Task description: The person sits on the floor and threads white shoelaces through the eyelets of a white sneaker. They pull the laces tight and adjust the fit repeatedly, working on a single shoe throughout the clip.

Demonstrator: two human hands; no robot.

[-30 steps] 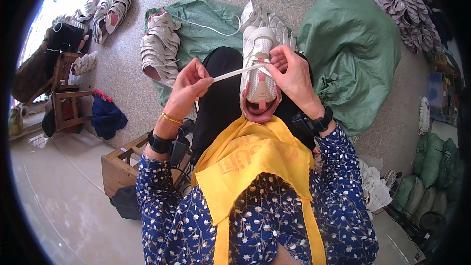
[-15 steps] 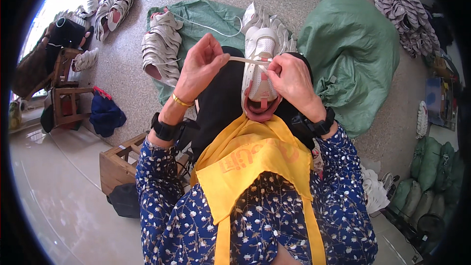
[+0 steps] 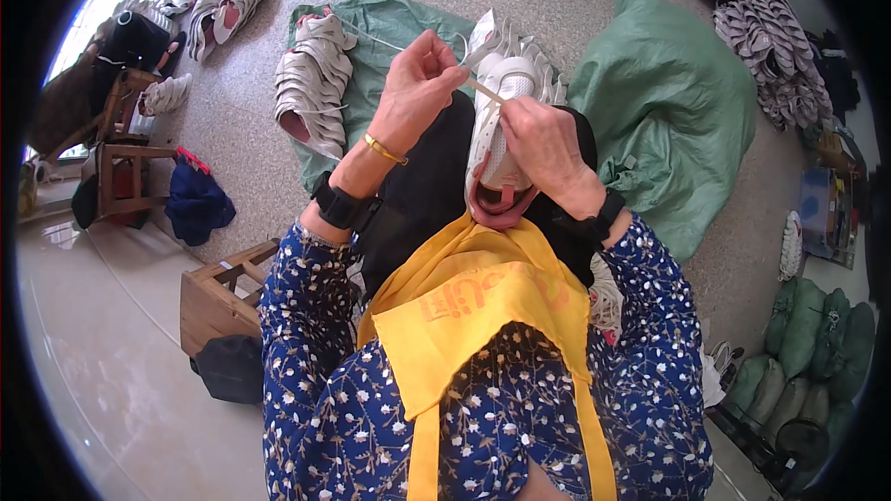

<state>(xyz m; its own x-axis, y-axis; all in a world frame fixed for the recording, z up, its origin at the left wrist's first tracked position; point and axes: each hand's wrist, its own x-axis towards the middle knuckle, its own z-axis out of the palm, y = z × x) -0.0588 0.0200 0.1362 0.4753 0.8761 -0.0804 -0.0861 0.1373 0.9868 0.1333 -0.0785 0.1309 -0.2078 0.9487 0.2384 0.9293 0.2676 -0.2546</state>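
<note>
A white shoe (image 3: 498, 167) with a pink lining lies on my lap, its heel toward me and its opening uncovered. Between my hands runs a flat, pale shoelace (image 3: 484, 91), pulled taut over the shoe's upper part. My left hand (image 3: 422, 88) pinches one stretch of it, just left of the tongue. Closed on the lace at the shoe's right side is my right hand (image 3: 552, 148), which covers part of the eyelets. From near my left hand a thin white cord (image 3: 371, 38) trails away to the left.
Stacked white shoe uppers (image 3: 314, 74) lie on a green sheet (image 3: 390, 14), and more uppers (image 3: 548, 70) sit beyond the shoe. A bulky green sack (image 3: 664, 121) rests at the right. A wooden stool (image 3: 218, 306) stands near my left elbow. Grey uppers (image 3: 770, 51) are piled far right.
My left hand has moved up and to the right with the lace. The lace, nearly level before, now slants down toward my right hand. The whole view has shifted slightly.
</note>
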